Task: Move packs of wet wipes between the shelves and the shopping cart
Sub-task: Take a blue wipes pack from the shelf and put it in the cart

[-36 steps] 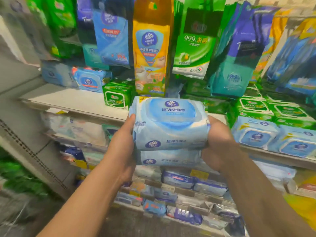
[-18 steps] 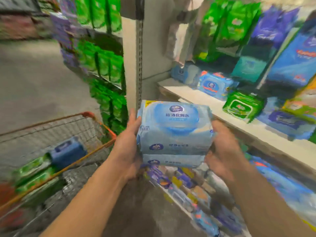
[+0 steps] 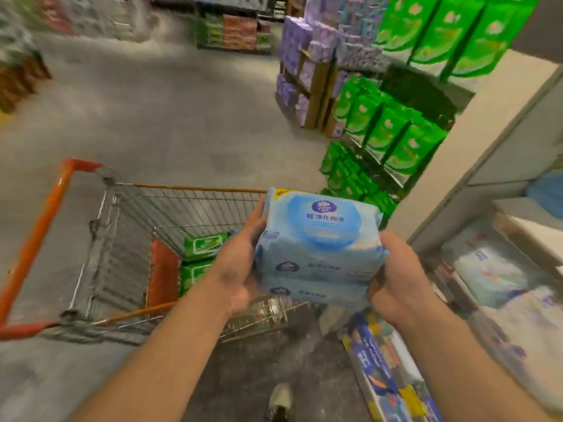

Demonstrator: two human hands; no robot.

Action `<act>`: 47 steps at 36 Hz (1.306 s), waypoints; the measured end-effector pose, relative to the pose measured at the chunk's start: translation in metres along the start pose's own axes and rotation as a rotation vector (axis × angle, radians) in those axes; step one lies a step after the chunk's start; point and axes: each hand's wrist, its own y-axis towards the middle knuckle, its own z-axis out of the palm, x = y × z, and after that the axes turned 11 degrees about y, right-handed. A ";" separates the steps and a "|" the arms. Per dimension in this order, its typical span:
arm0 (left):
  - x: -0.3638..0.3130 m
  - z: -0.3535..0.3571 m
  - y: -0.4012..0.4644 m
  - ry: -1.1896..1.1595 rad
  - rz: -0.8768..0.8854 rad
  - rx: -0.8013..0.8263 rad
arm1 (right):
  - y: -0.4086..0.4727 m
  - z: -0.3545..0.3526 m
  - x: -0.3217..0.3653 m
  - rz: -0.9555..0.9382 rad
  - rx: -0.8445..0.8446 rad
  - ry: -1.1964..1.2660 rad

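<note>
Both forearms reach forward, the left hand and right hand pressing a stack of two blue wipe packs between them, each grip grasping one end, above the shopping cart (its green packs blurred, partly hidden).

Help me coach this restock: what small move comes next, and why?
Probably carry the blue wipes packs, clamped between left hand and right hand, a little leftward and lower them into the shopping cart; they hang at its near right edge, beside the green packs.
</note>
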 end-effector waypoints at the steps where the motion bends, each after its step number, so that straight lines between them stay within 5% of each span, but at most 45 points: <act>1: -0.004 -0.010 0.003 -0.003 0.003 -0.030 | 0.010 0.008 -0.004 0.021 -0.002 -0.017; 16: -0.013 -0.108 0.126 -0.052 -0.144 -0.542 | 0.200 0.089 -0.046 0.243 0.021 -0.153; 24: 0.029 -0.158 0.203 -0.222 -0.367 -0.783 | 0.299 0.094 -0.099 0.424 0.034 -0.254; 34: 0.126 -0.212 0.275 -0.279 -0.611 -0.825 | 0.389 0.056 -0.192 0.684 0.130 -0.259; 47: 0.242 -0.270 0.347 -0.176 -0.745 -0.755 | 0.468 -0.003 -0.293 0.644 0.115 -0.302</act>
